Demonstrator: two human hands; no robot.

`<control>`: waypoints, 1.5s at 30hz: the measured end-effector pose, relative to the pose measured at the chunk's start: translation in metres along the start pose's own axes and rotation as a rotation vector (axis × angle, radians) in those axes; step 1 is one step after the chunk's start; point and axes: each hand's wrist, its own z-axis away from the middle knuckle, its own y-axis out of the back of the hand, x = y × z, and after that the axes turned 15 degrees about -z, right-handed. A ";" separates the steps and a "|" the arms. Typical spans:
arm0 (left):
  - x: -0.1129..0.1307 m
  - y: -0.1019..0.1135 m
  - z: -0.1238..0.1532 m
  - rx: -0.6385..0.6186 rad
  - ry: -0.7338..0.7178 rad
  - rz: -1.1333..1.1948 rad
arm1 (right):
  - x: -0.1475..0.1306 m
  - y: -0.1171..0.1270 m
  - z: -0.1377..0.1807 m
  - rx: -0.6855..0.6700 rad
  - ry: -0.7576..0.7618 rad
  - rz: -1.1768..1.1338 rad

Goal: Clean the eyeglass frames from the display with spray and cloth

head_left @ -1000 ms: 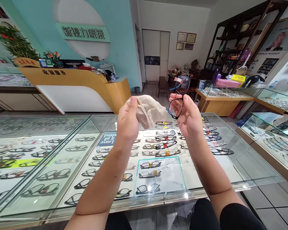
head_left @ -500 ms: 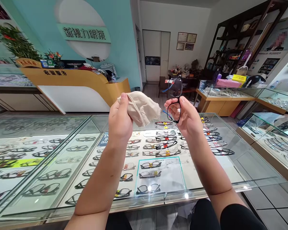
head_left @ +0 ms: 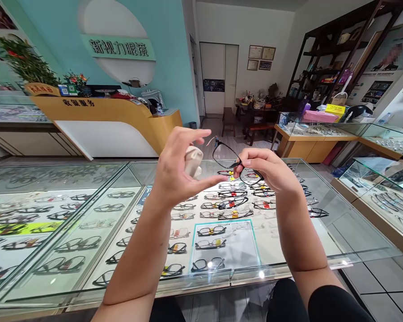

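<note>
My left hand (head_left: 174, 172) has its thumb and index finger spread wide toward the glasses. A beige cleaning cloth (head_left: 193, 160) is bunched in its palm, held by the other fingers, which are mostly hidden. In my right hand (head_left: 268, 167) is a pair of black-framed eyeglasses (head_left: 225, 154), pinched near the bridge. The glasses tilt, one lens up to the left and the other under my right fingers. A small gap separates my left fingertips from the frame. Both hands are above a glass display case (head_left: 228, 277).
Inside the case lie rows of eyeglasses (head_left: 211, 230), several with coloured tags. Another glass case (head_left: 30, 210) adjoins at the left. A wooden counter (head_left: 120, 109) stands behind at the left, and more display cases (head_left: 317, 129) at the right. A dark bench (head_left: 228, 120) stands at the back.
The cloth, spread out before, is now bunched in my left palm, with thumb and index finger opened. My right hand has turned the glasses from upright to a slant and lowered them slightly.
</note>
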 end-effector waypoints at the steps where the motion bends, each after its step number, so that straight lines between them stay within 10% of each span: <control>1: 0.003 0.001 0.000 -0.007 -0.046 -0.025 | -0.001 0.000 0.001 -0.019 -0.012 0.007; 11: 0.011 0.000 0.001 0.083 -0.117 -0.140 | -0.012 -0.006 0.010 -0.063 0.013 0.090; 22: 0.016 0.006 -0.002 0.364 0.035 -0.027 | -0.015 -0.019 0.030 0.183 0.587 0.503; 45: 0.017 -0.012 0.013 0.189 0.462 0.066 | -0.001 -0.021 0.013 0.453 0.602 0.624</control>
